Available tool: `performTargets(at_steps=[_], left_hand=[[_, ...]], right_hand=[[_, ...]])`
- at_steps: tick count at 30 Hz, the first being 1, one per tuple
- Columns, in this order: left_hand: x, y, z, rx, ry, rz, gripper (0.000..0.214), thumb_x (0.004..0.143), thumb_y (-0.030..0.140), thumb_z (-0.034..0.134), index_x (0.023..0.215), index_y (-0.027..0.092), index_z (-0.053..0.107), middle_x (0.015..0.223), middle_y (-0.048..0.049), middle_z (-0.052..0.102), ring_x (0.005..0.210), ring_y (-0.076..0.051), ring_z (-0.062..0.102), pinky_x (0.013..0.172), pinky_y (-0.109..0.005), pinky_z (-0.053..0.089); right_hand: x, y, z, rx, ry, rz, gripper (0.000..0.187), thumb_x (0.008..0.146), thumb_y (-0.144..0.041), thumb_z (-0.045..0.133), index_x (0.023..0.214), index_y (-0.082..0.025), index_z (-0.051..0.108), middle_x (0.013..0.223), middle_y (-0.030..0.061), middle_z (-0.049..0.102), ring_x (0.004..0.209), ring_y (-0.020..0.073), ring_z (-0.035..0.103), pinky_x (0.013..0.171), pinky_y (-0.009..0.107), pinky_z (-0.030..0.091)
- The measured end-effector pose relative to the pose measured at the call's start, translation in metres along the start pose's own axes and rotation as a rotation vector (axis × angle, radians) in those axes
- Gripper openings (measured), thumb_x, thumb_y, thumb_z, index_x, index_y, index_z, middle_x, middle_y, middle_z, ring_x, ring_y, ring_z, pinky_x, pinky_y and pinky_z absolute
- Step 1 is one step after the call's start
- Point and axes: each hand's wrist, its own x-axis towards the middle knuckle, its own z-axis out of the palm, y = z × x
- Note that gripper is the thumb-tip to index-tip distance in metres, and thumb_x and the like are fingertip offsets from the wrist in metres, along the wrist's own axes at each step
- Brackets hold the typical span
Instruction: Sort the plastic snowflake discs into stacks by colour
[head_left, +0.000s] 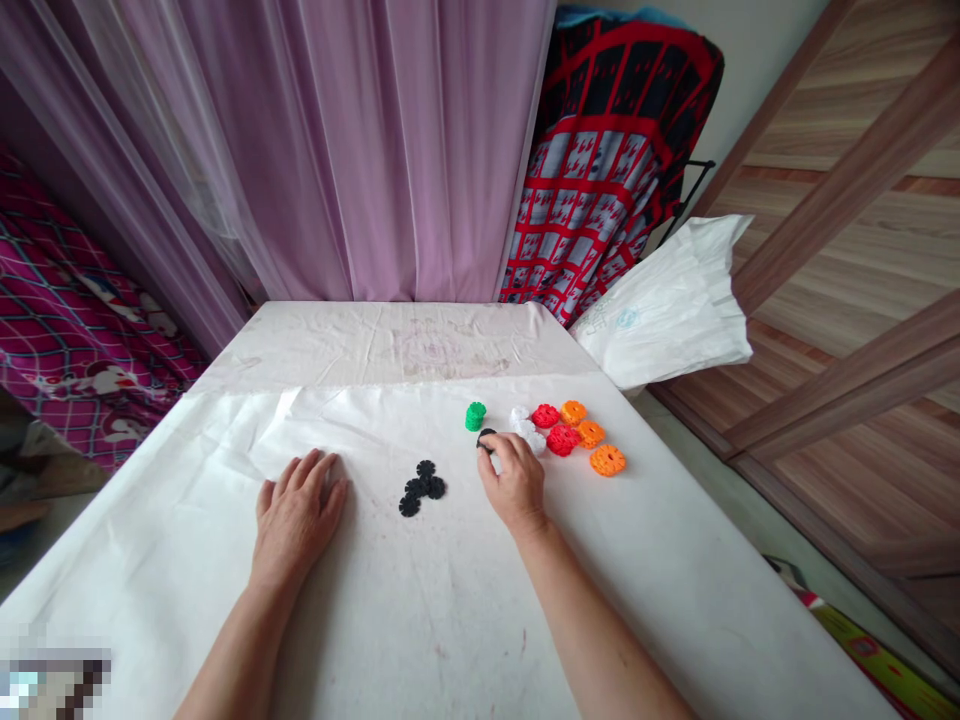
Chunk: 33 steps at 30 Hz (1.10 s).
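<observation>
With my right hand (517, 485), thumb and forefinger nearly together, I pinch a black notched disc (486, 436) just to the near side of the green disc stack (475, 416), my forearm slanting in from the near right. My left hand (295, 508) lies palm down, fingers slightly spread, left of the loose black discs (424, 487); I cannot read the white bag's (667, 305) pale blue print.

Pretty bright, soft light tbh, with a pale sheen on the left of the white tablecloth (420, 620), soft shadow beside the left hand (296, 512), wide-angle stretching at the edges and a blocky, pixelated bottom-left corner.
</observation>
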Motion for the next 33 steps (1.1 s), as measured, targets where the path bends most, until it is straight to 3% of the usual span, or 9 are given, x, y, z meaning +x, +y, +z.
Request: performTargets(at_steps=[4, 6, 8, 10, 15, 23, 28, 33], left_hand=[[-0.001, 0.000, 0.000, 0.005, 0.005, 0.008, 0.052, 0.097, 0.045, 0.032, 0.136, 0.021, 0.056, 0.149, -0.0097, 0.051, 0.142, -0.030, 0.038, 0.117, -0.056, 0.025], [-0.001, 0.000, 0.001, 0.002, 0.010, 0.010, 0.051, 0.097, 0.044, 0.034, 0.136, 0.022, 0.056, 0.149, -0.0097, 0.052, 0.142, -0.030, 0.038, 0.116, -0.056, 0.026], [-0.001, 0.001, 0.000, -0.003, 0.011, 0.012, 0.050, 0.097, 0.043, 0.035, 0.136, 0.023, 0.057, 0.148, -0.0100, 0.052, 0.142, -0.030, 0.038, 0.116, -0.056, 0.026], [-0.001, 0.002, -0.001, -0.006, 0.009, 0.008, 0.050, 0.097, 0.043, 0.035, 0.136, 0.023, 0.057, 0.148, -0.0103, 0.052, 0.141, -0.030, 0.039, 0.116, -0.056, 0.026], [-0.002, 0.004, -0.002, -0.001, -0.001, -0.002, 0.051, 0.097, 0.043, 0.033, 0.136, 0.021, 0.057, 0.149, -0.0109, 0.051, 0.141, -0.030, 0.039, 0.117, -0.055, 0.025], [-0.001, 0.004, -0.004, -0.007, -0.009, -0.005, 0.050, 0.096, 0.042, 0.036, 0.136, 0.022, 0.057, 0.149, -0.0106, 0.051, 0.141, -0.030, 0.039, 0.116, -0.056, 0.026], [-0.001, 0.004, -0.004, 0.002, -0.031, -0.009, 0.051, 0.097, 0.043, 0.033, 0.137, 0.020, 0.055, 0.151, -0.0099, 0.050, 0.143, -0.030, 0.037, 0.117, -0.055, 0.024], [-0.002, 0.004, -0.004, -0.001, -0.019, -0.001, 0.052, 0.097, 0.044, 0.032, 0.136, 0.019, 0.056, 0.150, -0.0105, 0.050, 0.142, -0.031, 0.038, 0.117, -0.056, 0.024]], right_hand=[[-0.008, -0.023, -0.003, 0.036, -0.306, -0.045, 0.008, 0.084, -0.030, 0.066, 0.090, -0.025, 0.070, 0.085, 0.0019, 0.070, 0.082, 0.0171, 0.063, 0.074, 0.027, 0.047], [-0.011, -0.034, -0.004, 0.023, -0.421, -0.044, 0.022, 0.078, -0.036, 0.074, 0.097, -0.026, 0.071, 0.093, 0.0029, 0.070, 0.090, 0.0197, 0.063, 0.076, 0.028, 0.048], [-0.012, -0.042, -0.003, 0.015, -0.484, -0.043, 0.030, 0.076, -0.037, 0.077, 0.103, -0.026, 0.071, 0.097, 0.0034, 0.069, 0.096, 0.0212, 0.062, 0.078, 0.030, 0.048], [-0.012, -0.046, -0.001, 0.014, -0.502, -0.042, 0.025, 0.078, -0.033, 0.076, 0.102, -0.027, 0.071, 0.097, 0.0028, 0.069, 0.095, 0.0207, 0.062, 0.078, 0.030, 0.048], [-0.015, -0.046, 0.006, 0.027, -0.448, -0.033, 0.015, 0.079, -0.022, 0.071, 0.093, -0.025, 0.068, 0.093, 0.0024, 0.069, 0.091, 0.0200, 0.064, 0.076, 0.030, 0.049], [-0.018, -0.045, 0.012, 0.088, -0.365, 0.047, 0.033, 0.074, -0.015, 0.065, 0.106, -0.024, 0.062, 0.092, 0.0020, 0.071, 0.086, 0.0198, 0.065, 0.074, 0.030, 0.049], [-0.017, -0.033, 0.010, 0.136, -0.165, 0.081, 0.025, 0.076, -0.023, 0.063, 0.101, -0.022, 0.060, 0.088, 0.0029, 0.069, 0.074, 0.0177, 0.061, 0.070, 0.029, 0.048], [-0.001, -0.003, 0.001, 0.078, 0.082, 0.070, 0.011, 0.083, -0.027, 0.059, 0.091, -0.021, 0.063, 0.087, 0.0053, 0.068, 0.075, 0.0180, 0.059, 0.074, 0.031, 0.049]])
